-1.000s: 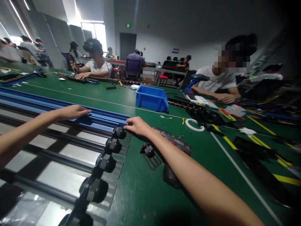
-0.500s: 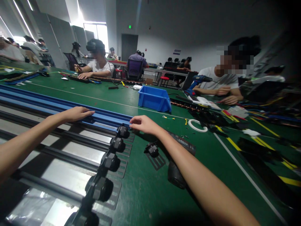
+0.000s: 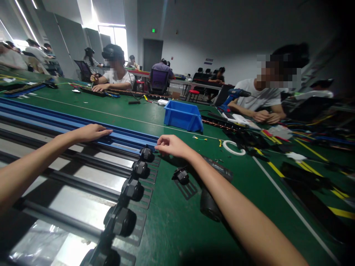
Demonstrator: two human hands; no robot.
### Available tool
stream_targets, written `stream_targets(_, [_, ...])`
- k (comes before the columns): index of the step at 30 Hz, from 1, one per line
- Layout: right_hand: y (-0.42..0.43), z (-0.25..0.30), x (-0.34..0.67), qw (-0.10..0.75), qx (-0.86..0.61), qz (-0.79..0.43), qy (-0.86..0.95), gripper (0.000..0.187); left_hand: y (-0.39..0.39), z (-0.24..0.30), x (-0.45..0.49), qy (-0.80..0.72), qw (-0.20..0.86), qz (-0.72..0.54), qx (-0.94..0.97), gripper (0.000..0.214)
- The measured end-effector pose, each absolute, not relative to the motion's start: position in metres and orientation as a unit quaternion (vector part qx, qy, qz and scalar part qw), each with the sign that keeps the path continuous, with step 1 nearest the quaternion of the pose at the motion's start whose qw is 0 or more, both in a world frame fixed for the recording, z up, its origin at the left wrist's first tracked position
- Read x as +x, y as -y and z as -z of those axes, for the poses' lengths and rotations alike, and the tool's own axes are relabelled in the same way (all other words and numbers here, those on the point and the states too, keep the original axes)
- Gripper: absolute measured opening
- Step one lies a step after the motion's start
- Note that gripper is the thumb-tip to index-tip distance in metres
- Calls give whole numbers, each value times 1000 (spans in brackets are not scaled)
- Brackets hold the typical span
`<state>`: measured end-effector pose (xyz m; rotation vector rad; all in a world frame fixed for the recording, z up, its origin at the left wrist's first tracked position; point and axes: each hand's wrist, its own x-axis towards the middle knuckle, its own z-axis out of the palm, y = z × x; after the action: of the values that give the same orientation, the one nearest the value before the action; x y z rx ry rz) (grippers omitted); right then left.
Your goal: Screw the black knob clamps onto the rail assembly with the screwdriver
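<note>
My left hand (image 3: pixel 93 132) lies flat, fingers stretched out, on top of the long blue rails (image 3: pixel 41 120) running across the green table (image 3: pixel 172 218). My right hand (image 3: pixel 171 145) rests at the near end of those rails, fingers curled together close to the end of the blue rail; whether they grip it is unclear. Just in front of it runs a row of black caster wheels (image 3: pixel 132 189) on slotted plates, fixed to dark bars (image 3: pixel 69 173). One loose caster (image 3: pixel 181 175) sits under my right forearm.
A blue bin (image 3: pixel 183 116) stands beyond my right hand. A white tape ring (image 3: pixel 233 147), wires and dark parts lie to the right. A seated person (image 3: pixel 260 99) works across the table at right, another person (image 3: pixel 115 77) at the far left.
The view has shifted slightly. My right hand has edged up and right to the rail end, its fingers curling in. My left hand stays flat on the blue rails.
</note>
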<state>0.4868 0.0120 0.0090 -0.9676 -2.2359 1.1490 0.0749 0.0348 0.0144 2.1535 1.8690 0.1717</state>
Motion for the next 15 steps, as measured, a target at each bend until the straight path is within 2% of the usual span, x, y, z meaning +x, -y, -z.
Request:
stream_targets(4, [-2, -20, 484, 215, -331, -398, 828, 30, -36, -12, 74, -650, 133, -69, 745, 80])
stream_targets(10, [8, -24, 473, 133, -357, -359, 852, 43, -37, -11, 73, -643, 129, -67, 752, 79])
stream_targets(15, [14, -26, 466, 104, -351, -319, 874, 51, -39, -9, 72, -648, 120, -55, 750, 81])
